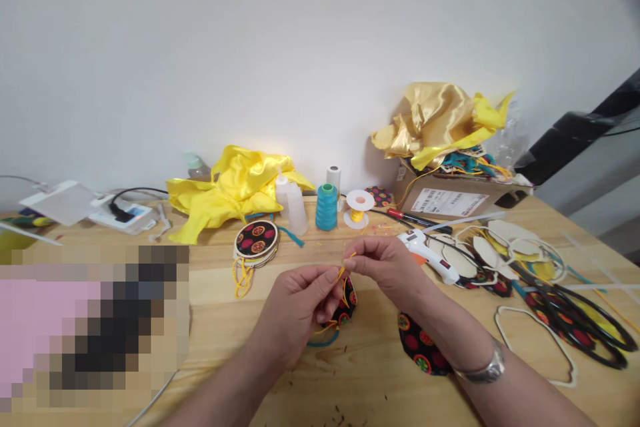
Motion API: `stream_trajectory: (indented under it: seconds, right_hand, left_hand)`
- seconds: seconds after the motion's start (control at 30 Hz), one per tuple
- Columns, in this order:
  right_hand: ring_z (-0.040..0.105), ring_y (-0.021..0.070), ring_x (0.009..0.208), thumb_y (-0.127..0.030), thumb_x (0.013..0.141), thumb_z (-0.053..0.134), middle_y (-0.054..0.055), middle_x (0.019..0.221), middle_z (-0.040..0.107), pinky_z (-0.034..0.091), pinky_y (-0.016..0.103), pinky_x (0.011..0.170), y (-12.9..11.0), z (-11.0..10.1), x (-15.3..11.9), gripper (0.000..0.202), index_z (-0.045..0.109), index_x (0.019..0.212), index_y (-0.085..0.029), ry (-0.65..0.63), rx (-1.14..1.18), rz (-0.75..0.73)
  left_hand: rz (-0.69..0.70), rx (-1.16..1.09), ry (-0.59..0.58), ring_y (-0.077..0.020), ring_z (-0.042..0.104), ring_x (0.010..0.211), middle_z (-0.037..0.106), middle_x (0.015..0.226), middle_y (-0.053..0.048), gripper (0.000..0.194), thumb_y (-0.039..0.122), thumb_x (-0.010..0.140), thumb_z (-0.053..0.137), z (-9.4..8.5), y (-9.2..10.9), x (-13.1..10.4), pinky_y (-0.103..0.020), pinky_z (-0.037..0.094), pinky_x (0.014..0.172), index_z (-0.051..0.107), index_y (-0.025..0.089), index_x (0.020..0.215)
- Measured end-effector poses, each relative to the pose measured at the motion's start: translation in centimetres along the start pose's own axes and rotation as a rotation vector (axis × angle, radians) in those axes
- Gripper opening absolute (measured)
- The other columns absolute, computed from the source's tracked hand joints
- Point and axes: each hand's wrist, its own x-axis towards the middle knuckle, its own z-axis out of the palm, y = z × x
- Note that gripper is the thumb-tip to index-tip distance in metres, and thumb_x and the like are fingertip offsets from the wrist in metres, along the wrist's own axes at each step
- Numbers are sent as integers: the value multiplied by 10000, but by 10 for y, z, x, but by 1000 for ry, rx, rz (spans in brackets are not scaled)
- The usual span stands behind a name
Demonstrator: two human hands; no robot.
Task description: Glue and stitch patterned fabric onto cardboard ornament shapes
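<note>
Near the middle of the table, my left hand (303, 300) pinches a thin yellow cord (342, 272) between thumb and forefinger. The fingertips of my right hand (385, 267) close on the same cord just above and to the right. Below my left hand, a black patterned fabric piece (349, 303) shows partly behind the fingers, with yellow cord and a teal cord (324, 341) beside it. Another black patterned piece (423, 347) lies under my right forearm, partly covered by it.
Behind stand a teal thread spool (327, 207), a white spool (359, 208) and bottles (297, 210). Yellow cloth (233, 187) and a round patterned piece (256, 239) are left. Rightward are a glue gun (434, 259), black-handled scissors (585, 327), a wooden frame (537, 317) and a cardboard box (450, 197).
</note>
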Motion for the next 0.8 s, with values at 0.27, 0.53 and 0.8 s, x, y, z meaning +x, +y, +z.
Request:
stream_trajectory:
  seconds: [0.27, 0.53, 0.8]
  right_hand:
    - [386, 95, 547, -342, 683, 665, -34, 577, 502, 310, 242, 541, -7, -11, 2, 197, 596, 634, -164, 260, -58, -123]
    - [381, 90, 528, -346, 687, 664, -36, 564, 503, 299, 233, 522, -8, -24, 7, 208, 584, 617, -167, 448, -3, -229]
    - [400, 91, 510, -344, 678, 673, -32, 556, 519, 319, 233, 508, -12, -29, 8, 193, 604, 639, -168, 542, 35, -248]
  left_hand:
    - [48, 131, 25, -56, 398, 466, 540, 537, 25, 201, 323, 763, 623, -1, 2, 1, -173, 297, 456, 689, 140, 710]
    - [66, 371, 210, -128, 547, 607, 656, 644, -9, 186, 339, 745, 620, -2, 6, 0, -220, 433, 575, 707, 175, 728]
    - [114, 390, 234, -154, 606, 689, 694, 679, -8, 136, 292, 735, 628, -6, 3, 6, -235, 462, 668, 719, 191, 733]
